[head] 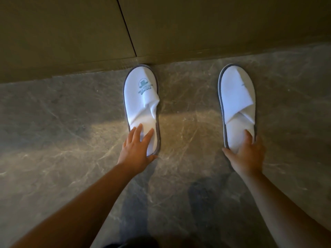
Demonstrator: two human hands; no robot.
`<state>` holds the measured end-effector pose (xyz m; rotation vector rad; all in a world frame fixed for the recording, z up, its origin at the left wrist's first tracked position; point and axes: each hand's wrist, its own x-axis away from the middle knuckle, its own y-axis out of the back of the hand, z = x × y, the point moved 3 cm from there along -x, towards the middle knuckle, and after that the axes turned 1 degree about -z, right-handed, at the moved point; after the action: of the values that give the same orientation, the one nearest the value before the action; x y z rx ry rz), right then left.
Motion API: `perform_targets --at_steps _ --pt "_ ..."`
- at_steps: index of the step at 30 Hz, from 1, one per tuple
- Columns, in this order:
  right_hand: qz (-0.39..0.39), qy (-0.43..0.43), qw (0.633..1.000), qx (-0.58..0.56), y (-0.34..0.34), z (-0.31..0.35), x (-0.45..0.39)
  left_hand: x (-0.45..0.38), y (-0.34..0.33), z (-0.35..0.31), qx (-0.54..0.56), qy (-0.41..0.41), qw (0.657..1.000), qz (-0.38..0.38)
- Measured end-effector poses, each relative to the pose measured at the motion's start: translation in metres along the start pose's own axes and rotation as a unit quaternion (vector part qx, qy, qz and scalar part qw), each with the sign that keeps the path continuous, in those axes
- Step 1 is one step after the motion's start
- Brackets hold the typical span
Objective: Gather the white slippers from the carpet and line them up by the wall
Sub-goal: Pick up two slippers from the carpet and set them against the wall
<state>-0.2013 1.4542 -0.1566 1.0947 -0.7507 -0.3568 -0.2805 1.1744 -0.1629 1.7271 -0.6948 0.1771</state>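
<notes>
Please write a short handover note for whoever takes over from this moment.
Left hand: open, fingers flat on the heel of the left slipper, thumb at its heel edge; no closed grip.
Right hand: shut on the heel of the right slipper.
Both slippers lie on the marble floor, toes toward the wall. The left toe touches the wall base; the right toe sits near it, contact unclear.
Done: both slippers brought to the wall, roughly parallel.
Left: a wide gap separates them; probably close it up, square the toes, then let go.

Bare forearms, no sleeves — both hands ungloved.
</notes>
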Motion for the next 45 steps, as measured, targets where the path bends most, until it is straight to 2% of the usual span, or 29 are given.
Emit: perform_targets --at_steps 4,9,15,20,35,41,45 --pt "-0.032 0.022 0.998 -0.043 -0.003 0.018 0.012 0.000 0.000 0.000 -0.022 0.000 1.000 0.009" --pt "0.020 0.092 0.994 -0.057 -0.028 0.058 0.027 -0.001 0.000 0.000 -0.035 0.000 0.999 0.017" --pt "0.027 0.119 0.992 -0.029 -0.044 0.093 0.031 -0.001 0.001 -0.001 -0.042 -0.003 0.999 0.013" --pt "0.057 0.154 0.986 0.027 -0.051 0.096 0.028 0.001 0.001 -0.001 -0.051 -0.005 0.998 0.023" --pt "0.066 0.134 0.989 0.016 -0.049 0.098 0.032 0.002 0.002 -0.001 -0.039 -0.006 0.999 0.025" --pt "0.052 0.175 0.983 0.019 -0.038 0.099 0.034 0.004 0.011 -0.003 -0.024 0.006 1.000 0.017" --pt "0.041 0.217 0.975 0.003 0.000 0.113 0.040 0.016 0.043 -0.012 0.018 0.017 1.000 0.004"
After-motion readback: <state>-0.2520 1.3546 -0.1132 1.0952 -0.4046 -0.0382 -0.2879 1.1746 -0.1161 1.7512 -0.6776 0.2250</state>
